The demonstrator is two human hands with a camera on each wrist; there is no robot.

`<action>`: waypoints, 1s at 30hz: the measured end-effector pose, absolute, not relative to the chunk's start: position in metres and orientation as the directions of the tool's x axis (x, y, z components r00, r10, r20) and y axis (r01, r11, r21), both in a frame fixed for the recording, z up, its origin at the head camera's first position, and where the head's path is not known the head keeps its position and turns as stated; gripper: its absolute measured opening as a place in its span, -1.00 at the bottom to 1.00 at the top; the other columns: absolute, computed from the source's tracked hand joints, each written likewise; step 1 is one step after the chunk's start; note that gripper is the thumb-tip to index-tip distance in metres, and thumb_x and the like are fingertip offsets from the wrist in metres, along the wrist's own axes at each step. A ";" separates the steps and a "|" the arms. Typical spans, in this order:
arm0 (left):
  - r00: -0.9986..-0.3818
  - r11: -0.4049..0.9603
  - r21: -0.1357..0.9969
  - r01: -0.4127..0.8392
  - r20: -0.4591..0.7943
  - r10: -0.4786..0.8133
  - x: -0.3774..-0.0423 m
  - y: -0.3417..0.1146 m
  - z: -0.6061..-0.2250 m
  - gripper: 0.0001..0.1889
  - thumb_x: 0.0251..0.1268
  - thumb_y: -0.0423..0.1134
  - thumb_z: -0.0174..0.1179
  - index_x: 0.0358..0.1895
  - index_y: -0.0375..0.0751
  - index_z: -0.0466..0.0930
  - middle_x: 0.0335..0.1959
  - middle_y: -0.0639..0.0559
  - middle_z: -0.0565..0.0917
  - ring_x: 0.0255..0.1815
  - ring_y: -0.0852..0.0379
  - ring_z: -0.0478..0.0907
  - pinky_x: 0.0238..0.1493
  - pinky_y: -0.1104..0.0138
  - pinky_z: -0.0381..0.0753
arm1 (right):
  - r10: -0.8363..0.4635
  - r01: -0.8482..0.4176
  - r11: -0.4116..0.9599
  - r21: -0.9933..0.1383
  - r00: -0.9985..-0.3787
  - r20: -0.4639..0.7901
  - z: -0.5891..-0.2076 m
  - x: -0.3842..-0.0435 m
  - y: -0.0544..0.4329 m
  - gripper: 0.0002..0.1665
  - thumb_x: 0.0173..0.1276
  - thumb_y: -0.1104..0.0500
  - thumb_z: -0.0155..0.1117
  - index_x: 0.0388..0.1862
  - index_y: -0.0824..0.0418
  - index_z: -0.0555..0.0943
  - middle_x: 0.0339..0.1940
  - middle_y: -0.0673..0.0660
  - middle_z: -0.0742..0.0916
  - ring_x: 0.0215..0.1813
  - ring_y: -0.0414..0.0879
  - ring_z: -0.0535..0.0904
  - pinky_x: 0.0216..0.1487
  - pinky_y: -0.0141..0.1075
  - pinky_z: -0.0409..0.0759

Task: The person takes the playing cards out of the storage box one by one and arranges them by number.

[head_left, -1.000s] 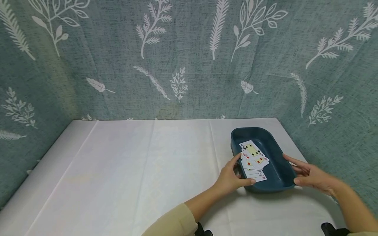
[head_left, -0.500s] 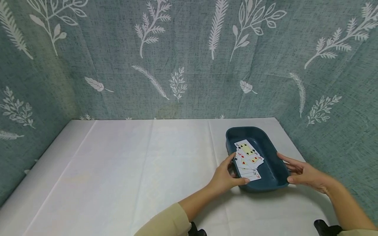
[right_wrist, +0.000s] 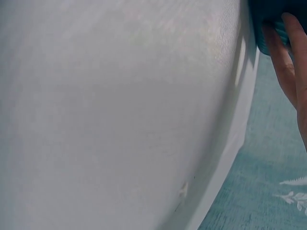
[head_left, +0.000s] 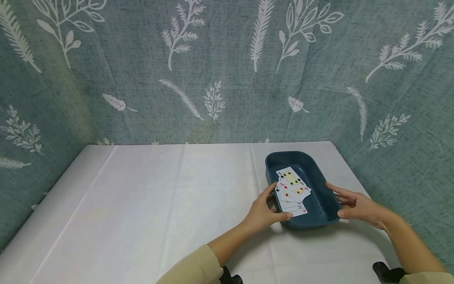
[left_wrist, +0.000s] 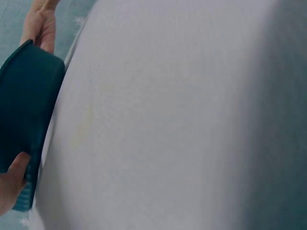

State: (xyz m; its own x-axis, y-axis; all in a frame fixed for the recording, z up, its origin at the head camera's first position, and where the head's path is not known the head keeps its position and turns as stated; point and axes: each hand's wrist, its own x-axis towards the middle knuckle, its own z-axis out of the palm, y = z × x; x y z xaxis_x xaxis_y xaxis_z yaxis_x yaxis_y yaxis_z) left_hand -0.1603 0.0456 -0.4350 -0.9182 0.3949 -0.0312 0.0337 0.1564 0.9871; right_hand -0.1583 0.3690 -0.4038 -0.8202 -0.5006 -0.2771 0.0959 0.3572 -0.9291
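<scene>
A dark blue plastic bin (head_left: 320,203) with rounded corners is at the right side of the table. Several playing cards (head_left: 291,193) lie face up and overlapping inside it, toward its left wall. My left hand (head_left: 261,211) holds the bin's left side, thumb at the near rim and index finger farther up the edge. Across from it, my right hand (head_left: 361,207) grips the right side, its thumb by the near corner. The left wrist view shows the bin's outer wall (left_wrist: 31,96); in the right wrist view, fingers (right_wrist: 283,62) lie against the ribbed side.
A white cloth (head_left: 142,205) covers the table. Green fabric with white leaf prints (head_left: 234,98) hangs behind it and along both sides. Black wrist straps (head_left: 388,272) show at the lower edge of the head view.
Both hands and the bin have shifted left together across the table, with the cards inside keeping their arrangement. The hold on the bin looks the same.
</scene>
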 end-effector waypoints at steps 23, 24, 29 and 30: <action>-0.917 0.167 0.984 0.065 -0.007 0.398 -0.172 0.018 -0.437 -0.02 -0.06 -0.24 0.48 0.47 -0.04 0.08 0.38 -0.18 0.29 0.30 -0.11 0.35 0.07 0.21 0.56 | -0.466 0.079 0.385 -0.919 -0.843 -0.268 -0.405 -0.169 0.339 -0.02 0.28 0.26 0.28 0.53 0.17 -0.07 0.47 0.47 -0.02 0.43 0.46 -0.09 -0.01 -0.28 0.55; -0.917 0.169 0.983 0.067 -0.006 0.399 -0.172 0.017 -0.438 -0.02 -0.05 -0.23 0.48 0.47 -0.04 0.08 0.38 -0.19 0.29 0.30 -0.12 0.35 0.07 0.21 0.56 | -0.470 0.074 0.382 -0.921 -0.842 -0.263 -0.404 -0.169 0.337 -0.02 0.28 0.26 0.28 0.52 0.19 -0.07 0.47 0.47 -0.03 0.43 0.47 -0.09 0.00 -0.30 0.55; -0.918 0.179 0.982 0.053 -0.023 0.396 -0.173 0.014 -0.438 -0.03 -0.04 -0.23 0.47 0.47 -0.02 0.08 0.36 -0.19 0.31 0.32 -0.13 0.34 0.07 0.19 0.55 | -0.471 0.053 0.392 -0.918 -0.846 -0.250 -0.401 -0.169 0.333 -0.02 0.26 0.27 0.30 0.51 0.23 -0.05 0.48 0.45 -0.02 0.42 0.47 -0.07 0.03 -0.37 0.54; -0.918 0.180 0.982 0.053 -0.023 0.395 -0.174 0.013 -0.437 -0.03 -0.04 -0.23 0.47 0.47 -0.02 0.09 0.36 -0.19 0.31 0.31 -0.13 0.35 0.07 0.19 0.55 | -0.469 0.051 0.394 -0.917 -0.847 -0.249 -0.401 -0.170 0.332 -0.02 0.25 0.27 0.31 0.51 0.24 -0.05 0.48 0.45 -0.02 0.42 0.46 -0.06 0.02 -0.37 0.54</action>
State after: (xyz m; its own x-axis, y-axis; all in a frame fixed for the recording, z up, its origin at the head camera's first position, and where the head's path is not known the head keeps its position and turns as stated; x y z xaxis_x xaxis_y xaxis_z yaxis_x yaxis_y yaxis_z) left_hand -0.1736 0.0130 -0.4373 -0.9183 0.3952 -0.0232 0.0525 0.1796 0.9823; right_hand -0.1695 0.3323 -0.4011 -0.8475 -0.4688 -0.2490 0.0513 0.3944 -0.9175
